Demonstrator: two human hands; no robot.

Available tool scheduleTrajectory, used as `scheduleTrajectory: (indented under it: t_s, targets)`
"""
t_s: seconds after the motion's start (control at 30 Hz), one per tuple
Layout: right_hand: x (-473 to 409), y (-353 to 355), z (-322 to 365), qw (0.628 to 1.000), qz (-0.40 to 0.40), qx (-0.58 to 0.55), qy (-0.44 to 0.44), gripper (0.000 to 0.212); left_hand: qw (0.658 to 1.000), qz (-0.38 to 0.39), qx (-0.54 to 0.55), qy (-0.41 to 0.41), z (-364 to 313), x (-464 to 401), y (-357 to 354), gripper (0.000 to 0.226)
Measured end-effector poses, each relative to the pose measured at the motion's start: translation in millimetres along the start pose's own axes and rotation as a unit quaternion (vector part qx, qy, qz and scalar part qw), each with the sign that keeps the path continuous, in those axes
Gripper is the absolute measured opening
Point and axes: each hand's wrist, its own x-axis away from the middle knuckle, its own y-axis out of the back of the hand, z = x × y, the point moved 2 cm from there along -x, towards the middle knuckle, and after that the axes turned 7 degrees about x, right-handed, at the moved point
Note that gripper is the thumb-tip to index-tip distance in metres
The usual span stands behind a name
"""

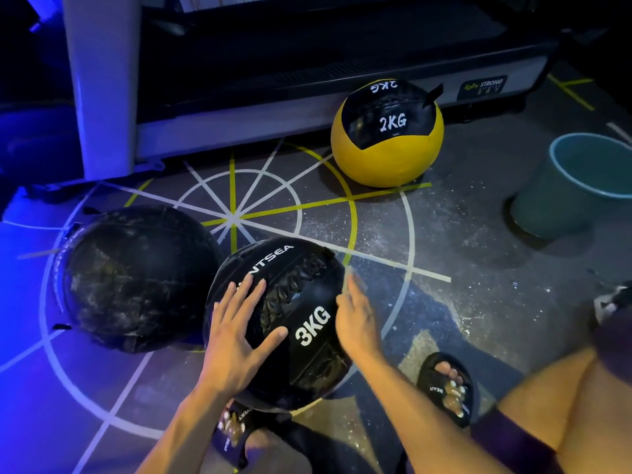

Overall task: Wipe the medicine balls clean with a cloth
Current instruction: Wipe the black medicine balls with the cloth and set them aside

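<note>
A black 3KG medicine ball (301,295) sits on the floor between my feet. My left hand (239,330) rests flat on its left side with the fingers spread. My right hand (357,319) touches its right side with straight fingers. A larger black ball (133,278), dusty and scuffed, lies against it on the left. A yellow and black 2KG ball (386,138) stands farther back by the machine base. No cloth is in view.
A teal bucket (561,186) stands at the right. A treadmill base (273,111) and a white post (99,83) close off the back. My sandalled feet (448,388) flank the 3KG ball; the marked floor (461,234) is dusty.
</note>
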Motion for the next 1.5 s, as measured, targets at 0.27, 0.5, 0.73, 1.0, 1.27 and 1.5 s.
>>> scheduleTrajectory:
  t_s: [0.27, 0.5, 0.73, 1.0, 1.27, 1.5]
  targets:
    - [22.7, -5.9, 16.3, 0.984, -0.011, 0.068, 0.167, 0.056, 1.0, -0.009, 0.011, 0.004, 3.0, 9.0, 1.3, 0.086]
    - [-3.3, 6.4, 36.4, 0.99, 0.037, 0.119, 0.068, 0.052, 1.0, -0.025, 0.016, 0.002, -2.8, 13.9, -5.5, 0.084]
    - [8.1, 18.3, 32.7, 0.98, 0.041, 0.135, 0.142, 0.053, 0.999, -0.019, 0.03, 0.006, -0.9, 18.7, -3.3, 0.084]
    - [25.8, 7.1, 72.6, 0.928, 0.09, 0.213, 0.292, 0.053, 1.0, -0.026, 0.014, -0.003, -5.9, 22.4, -8.9, 0.082]
    - [-79.0, 77.5, 7.3, 0.993, -0.063, 0.087, -0.037, 0.035, 0.999, -0.021, 0.033, 0.006, -6.4, 32.4, -6.5, 0.083]
    - [-73.6, 81.3, 14.1, 0.994, -0.057, 0.033, -0.088, 0.029, 1.0, 0.003, 0.0, -0.013, -8.8, 28.3, -3.1, 0.083]
